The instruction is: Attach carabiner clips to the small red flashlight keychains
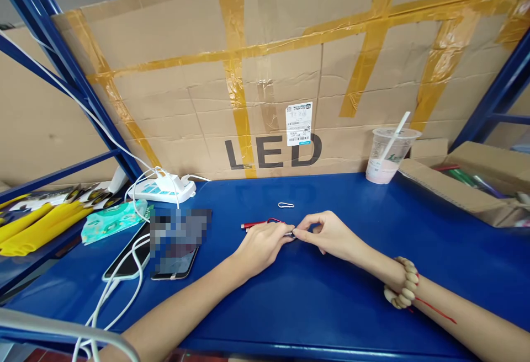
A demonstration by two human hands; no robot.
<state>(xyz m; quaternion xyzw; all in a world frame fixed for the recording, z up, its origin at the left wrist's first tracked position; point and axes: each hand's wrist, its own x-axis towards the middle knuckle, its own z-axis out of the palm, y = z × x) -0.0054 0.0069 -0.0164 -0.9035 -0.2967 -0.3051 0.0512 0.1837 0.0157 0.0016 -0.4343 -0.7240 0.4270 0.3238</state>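
Observation:
My left hand (260,243) is closed low over the blue table, its fingers round a slim red rod-shaped item (252,225) with a silvery end. Most of that item is hidden behind the hand. A thin red cord (275,220) loops out above the knuckles. Between the fingertips of both hands sits a small silvery metal piece (290,234), too small to name. My right hand (325,235) pinches at it with thumb and forefinger, the other fingers curled. Just beyond the hands, a metal snap hook (285,205) lies flat on the table.
Two phones (176,265) and white charging cables (138,268) lie at the left, near a white power strip (163,188) and a green packet (114,221). A plastic cup (389,155) with a straw and an open cardboard box (464,199) stand right. A large carton (265,91) rises behind.

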